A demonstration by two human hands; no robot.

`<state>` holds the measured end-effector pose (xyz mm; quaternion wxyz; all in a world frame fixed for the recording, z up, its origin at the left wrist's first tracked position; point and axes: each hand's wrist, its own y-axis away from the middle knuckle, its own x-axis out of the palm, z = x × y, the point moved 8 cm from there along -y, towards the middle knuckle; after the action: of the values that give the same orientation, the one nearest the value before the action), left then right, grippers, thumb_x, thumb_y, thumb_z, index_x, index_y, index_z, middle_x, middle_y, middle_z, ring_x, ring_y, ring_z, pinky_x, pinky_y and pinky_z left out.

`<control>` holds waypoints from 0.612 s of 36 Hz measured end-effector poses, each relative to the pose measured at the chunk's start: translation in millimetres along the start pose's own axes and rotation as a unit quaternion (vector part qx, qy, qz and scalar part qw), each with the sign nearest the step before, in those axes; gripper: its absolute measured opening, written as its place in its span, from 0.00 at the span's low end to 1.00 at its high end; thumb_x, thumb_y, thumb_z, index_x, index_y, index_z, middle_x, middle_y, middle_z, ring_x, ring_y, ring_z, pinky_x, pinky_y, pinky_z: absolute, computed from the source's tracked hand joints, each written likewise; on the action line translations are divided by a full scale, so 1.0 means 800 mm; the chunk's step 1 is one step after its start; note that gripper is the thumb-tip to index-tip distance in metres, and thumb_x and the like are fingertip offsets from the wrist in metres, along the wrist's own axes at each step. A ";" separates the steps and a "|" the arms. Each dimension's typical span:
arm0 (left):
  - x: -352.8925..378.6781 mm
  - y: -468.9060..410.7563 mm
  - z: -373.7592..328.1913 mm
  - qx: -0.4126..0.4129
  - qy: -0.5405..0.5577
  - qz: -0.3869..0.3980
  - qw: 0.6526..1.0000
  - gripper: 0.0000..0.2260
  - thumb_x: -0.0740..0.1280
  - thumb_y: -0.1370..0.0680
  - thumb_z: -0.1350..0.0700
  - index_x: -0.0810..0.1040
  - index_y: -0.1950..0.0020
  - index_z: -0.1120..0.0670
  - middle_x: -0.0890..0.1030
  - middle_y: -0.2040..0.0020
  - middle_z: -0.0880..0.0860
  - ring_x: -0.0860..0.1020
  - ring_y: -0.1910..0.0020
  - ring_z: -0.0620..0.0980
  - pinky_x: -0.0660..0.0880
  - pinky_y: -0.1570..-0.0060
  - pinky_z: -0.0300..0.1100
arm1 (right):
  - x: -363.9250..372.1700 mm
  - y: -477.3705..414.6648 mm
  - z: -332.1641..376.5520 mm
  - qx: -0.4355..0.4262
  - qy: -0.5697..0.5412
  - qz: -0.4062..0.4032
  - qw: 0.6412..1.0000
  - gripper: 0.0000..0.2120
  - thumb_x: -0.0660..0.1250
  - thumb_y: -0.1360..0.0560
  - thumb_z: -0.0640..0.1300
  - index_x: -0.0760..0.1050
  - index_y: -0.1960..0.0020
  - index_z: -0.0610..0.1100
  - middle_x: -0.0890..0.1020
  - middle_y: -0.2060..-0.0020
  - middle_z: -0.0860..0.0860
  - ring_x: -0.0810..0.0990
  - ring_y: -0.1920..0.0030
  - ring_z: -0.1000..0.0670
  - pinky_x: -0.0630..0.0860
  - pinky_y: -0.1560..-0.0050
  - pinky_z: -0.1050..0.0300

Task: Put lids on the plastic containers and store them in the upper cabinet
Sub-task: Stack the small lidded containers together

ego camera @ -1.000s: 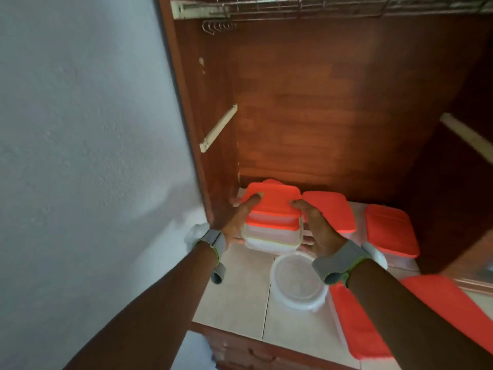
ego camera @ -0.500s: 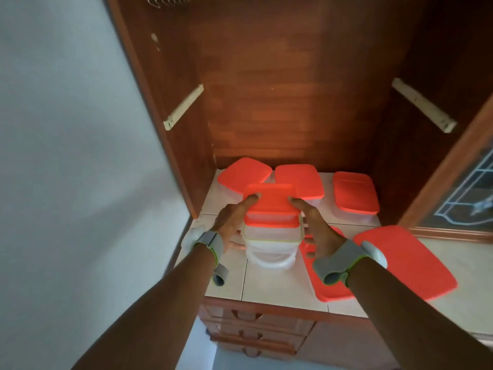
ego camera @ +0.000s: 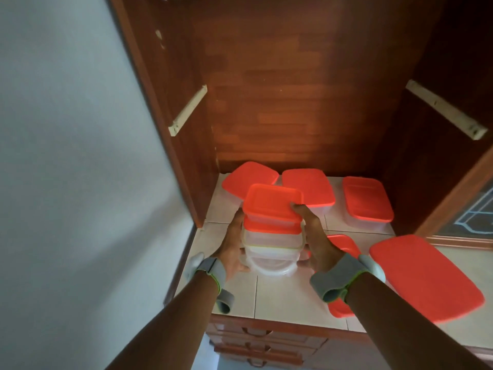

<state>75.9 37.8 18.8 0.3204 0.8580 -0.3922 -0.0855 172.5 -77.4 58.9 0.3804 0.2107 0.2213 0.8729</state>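
Raised stack (ego camera: 270, 228) in hands — lidded containers (ego camera: 309, 189) behind.

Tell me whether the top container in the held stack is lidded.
Lidded. An orange lid sits flat across the top container of the stack, held between the left hand and right hand.

Pale grey-white plastered wall (ego camera: 66, 156) fills the left side, matte, faintly textured. White glazed-tile counter (ego camera: 288, 297) with thin grout lines, front edge trimmed in reddish wood. Below the edge, reddish-brown wooden drawers (ego camera: 261, 343) stacked one above another, curved pull handles on their fronts. Two cream-painted wooden support strips: left strip (ego camera: 188, 110) fixed slanting on the left side panel, right strip (ego camera: 445, 113) on the right side panel, paint chipped at the ends. Far right, a glass pane with a teal leaded pattern (ego camera: 477, 217), framed in wood, only partly in view.
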 end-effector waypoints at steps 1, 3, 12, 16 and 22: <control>-0.008 -0.001 -0.003 0.001 0.001 0.001 1.000 0.33 0.55 0.33 0.22 0.73 0.35 0.37 0.75 0.31 0.51 0.72 0.33 0.60 0.67 0.37 0.64 | 0.003 -0.010 -0.003 -0.002 0.005 -0.007 1.000 0.26 0.63 0.28 0.64 0.70 0.34 0.52 0.79 0.58 0.52 0.77 0.59 0.50 0.74 0.52 0.53; -0.024 -0.003 -0.008 -0.002 0.003 0.000 1.000 0.31 0.55 0.31 0.24 0.72 0.35 0.38 0.74 0.30 0.51 0.71 0.32 0.60 0.67 0.39 0.64 | 0.017 -0.022 -0.005 0.007 -0.001 -0.004 1.000 0.26 0.65 0.30 0.64 0.70 0.36 0.53 0.79 0.57 0.53 0.77 0.58 0.50 0.74 0.52 0.53; -0.049 -0.012 -0.037 0.040 0.034 -0.024 0.998 0.23 0.53 0.23 0.32 0.72 0.31 0.37 0.75 0.34 0.38 0.69 0.32 0.48 0.51 0.30 0.64 | 0.033 -0.040 0.026 -0.140 -0.044 -0.041 0.988 0.35 0.67 0.34 0.71 0.72 0.33 0.53 0.79 0.37 0.54 0.77 0.40 0.50 0.67 0.32 0.46; -0.037 -0.002 -0.056 0.098 0.069 -0.022 0.993 0.18 0.51 0.19 0.35 0.73 0.38 0.41 0.78 0.48 0.43 0.75 0.58 0.38 0.61 0.43 0.51 | 0.035 -0.050 0.025 -0.157 -0.060 -0.021 0.986 0.17 0.59 0.22 0.62 0.72 0.40 0.53 0.79 0.50 0.64 0.77 0.52 0.60 0.70 0.53 0.63; -0.037 -0.019 -0.047 0.110 0.065 -0.034 0.991 0.19 0.53 0.22 0.33 0.75 0.40 0.40 0.80 0.53 0.39 0.76 0.56 0.44 0.64 0.44 0.51 | 0.040 -0.056 0.018 -0.152 -0.069 -0.004 0.986 0.08 0.60 0.21 0.56 0.75 0.51 0.54 0.83 0.54 0.53 0.81 0.52 0.49 0.76 0.45 0.49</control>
<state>80.4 84.9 36.0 0.2458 0.9048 -0.3477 0.0035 185.6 -22.3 52.5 0.4256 0.2093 0.0598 0.8784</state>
